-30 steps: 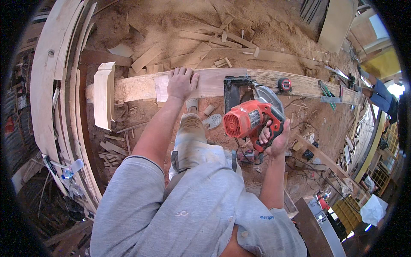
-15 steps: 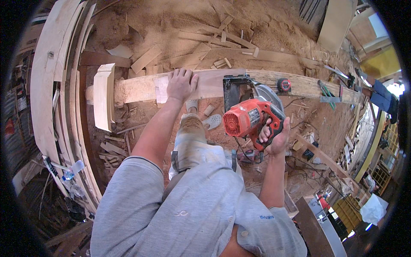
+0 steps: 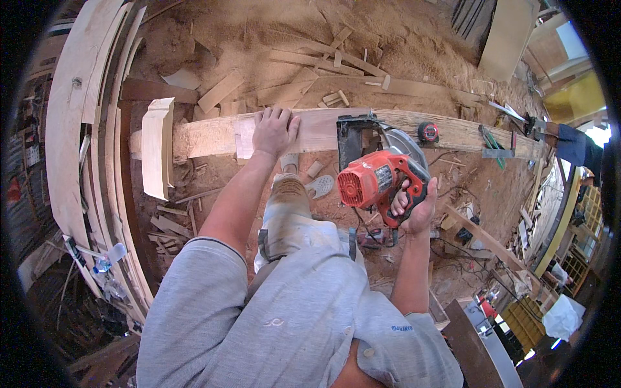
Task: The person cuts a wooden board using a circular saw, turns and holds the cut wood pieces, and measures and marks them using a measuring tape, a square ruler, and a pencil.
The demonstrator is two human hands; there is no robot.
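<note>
My right hand [image 3: 413, 205] grips the rear handle of a red circular saw [image 3: 378, 178], fingers wrapped through the handle loop. The saw's black base plate [image 3: 349, 139] rests at a reddish wooden board [image 3: 317, 128], with the round blade guard over the beam. On the same board, to the left of the saw, my left hand [image 3: 274, 129] lies flat with fingers stretched forward, holding nothing. Beneath is a long rough wooden beam [image 3: 207, 137]. The blade's lower edge is hidden.
A red and black tape measure [image 3: 428, 132] and green-handled tools [image 3: 495, 145] lie on the beam to the right. A short pale board [image 3: 157, 149] sits across its left end. Long planks [image 3: 71, 129] stand at far left. Offcuts [image 3: 221, 90] and sawdust cover the ground; another person [image 3: 572, 145] is at far right.
My hands and the saw stay almost in place. At the far right, the other person's arm and body have shifted slightly.
</note>
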